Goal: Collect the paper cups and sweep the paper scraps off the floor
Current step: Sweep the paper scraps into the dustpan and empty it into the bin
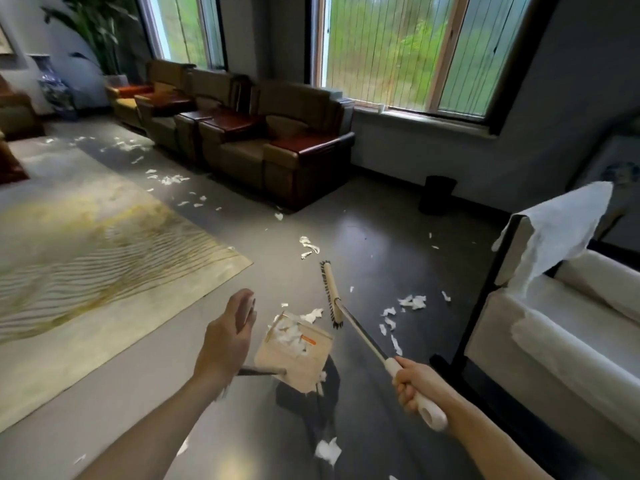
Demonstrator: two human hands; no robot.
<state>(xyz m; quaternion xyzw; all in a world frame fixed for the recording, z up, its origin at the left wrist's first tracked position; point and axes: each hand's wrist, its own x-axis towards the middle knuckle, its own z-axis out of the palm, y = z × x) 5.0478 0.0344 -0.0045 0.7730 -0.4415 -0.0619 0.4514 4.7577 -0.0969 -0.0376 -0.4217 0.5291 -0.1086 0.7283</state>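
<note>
We look down on a beige dustpan point(294, 356), tilted above its own shadow on the grey floor point(367, 216), with white paper scraps point(291, 336) heaped in its mouth. An orange label point(308, 340) sits on the pan's inner face; its writing is too small for us to read.

The left hand point(227, 337) hovers just left of the dustpan, its fingers loosely curved, blurred and wrapped round nothing we can see. The pan's dark handle point(261, 371) runs under the heel of that hand; we cannot tell whether they touch.

To the dustpan's right, the right hand point(414, 389) grips the white end of a broom point(330, 294), whose bristled head lies just beyond the pan's far corner.

More scraps lie loose to the right of the dustpan, nearer us below it, and in a long trail far beyond it, beside a row of brown armchairs point(277, 154). A pale patterned rug point(104, 237) spreads to the dustpan's left. A white sofa point(554, 327) stands to its right, and a black bin point(437, 195) well beyond.
</note>
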